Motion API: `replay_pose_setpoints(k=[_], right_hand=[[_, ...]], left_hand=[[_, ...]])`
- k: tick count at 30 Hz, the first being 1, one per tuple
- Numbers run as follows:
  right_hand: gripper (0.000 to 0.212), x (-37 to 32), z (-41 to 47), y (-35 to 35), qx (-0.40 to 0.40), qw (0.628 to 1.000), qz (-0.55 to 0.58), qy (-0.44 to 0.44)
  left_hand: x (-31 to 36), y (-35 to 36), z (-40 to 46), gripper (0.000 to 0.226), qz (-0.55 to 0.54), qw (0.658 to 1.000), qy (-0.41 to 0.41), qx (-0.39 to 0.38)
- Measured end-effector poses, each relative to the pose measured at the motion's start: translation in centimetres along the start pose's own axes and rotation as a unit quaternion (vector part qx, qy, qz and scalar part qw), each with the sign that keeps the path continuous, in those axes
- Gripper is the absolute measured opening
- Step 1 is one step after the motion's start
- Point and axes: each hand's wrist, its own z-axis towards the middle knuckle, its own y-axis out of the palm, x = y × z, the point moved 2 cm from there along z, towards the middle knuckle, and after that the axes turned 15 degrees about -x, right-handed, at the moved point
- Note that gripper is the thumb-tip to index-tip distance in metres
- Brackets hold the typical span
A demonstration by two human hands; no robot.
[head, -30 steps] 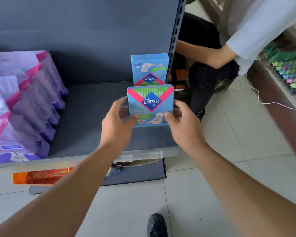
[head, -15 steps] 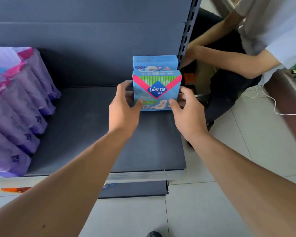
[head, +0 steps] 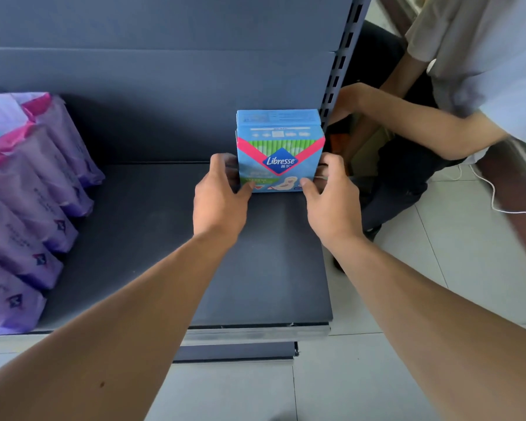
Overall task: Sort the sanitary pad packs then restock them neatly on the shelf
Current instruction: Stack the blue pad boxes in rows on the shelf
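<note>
A blue Libresse pad pack (head: pixel 281 159) stands upright at the back right of the dark grey shelf (head: pixel 170 238). My left hand (head: pixel 220 199) grips its left side and my right hand (head: pixel 328 196) grips its right side, thumbs on the front face. Directly behind it stands a second blue pack (head: pixel 278 118), only its top showing. A row of purple pad packs (head: pixel 34 202) fills the shelf's left end.
The perforated shelf upright (head: pixel 339 71) rises just right of the blue packs. Another person (head: pixel 456 95) crouches beyond it on the right, arms reaching low. A white cable (head: pixel 495 202) lies on the tiled floor. A lower shelf edge (head: pixel 234 352) shows beneath.
Both hands carried the front blue pack away from me, from near the shelf's front edge to the back, up against the pack standing there.
</note>
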Motion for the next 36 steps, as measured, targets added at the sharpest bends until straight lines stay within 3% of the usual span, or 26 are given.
replay_pose_setpoints(k=[22,28,32,36], right_hand=[[0.029,0.4,0.4,0.9,0.003,0.999,-0.035,0.011],[0.032,-0.2,-1.2,0.2,0.014,0.999,-0.052,0.000],[0.037,-1.5,-5.2,-1.0,0.033,0.986,-0.163,-0.033],[0.038,-2.6,-11.5,-2.2,0.039,0.943,-0.315,-0.097]], left_hand=[[-1.0,-0.3,0.7,0.025,0.021,0.999,-0.009,-0.022],[-0.7,-1.0,-0.8,0.035,0.036,0.999,0.000,-0.015],[0.4,-2.2,-3.9,0.045,0.109,0.994,0.029,0.010],[2.2,-2.7,-8.9,0.044,0.228,0.962,0.147,-0.013]])
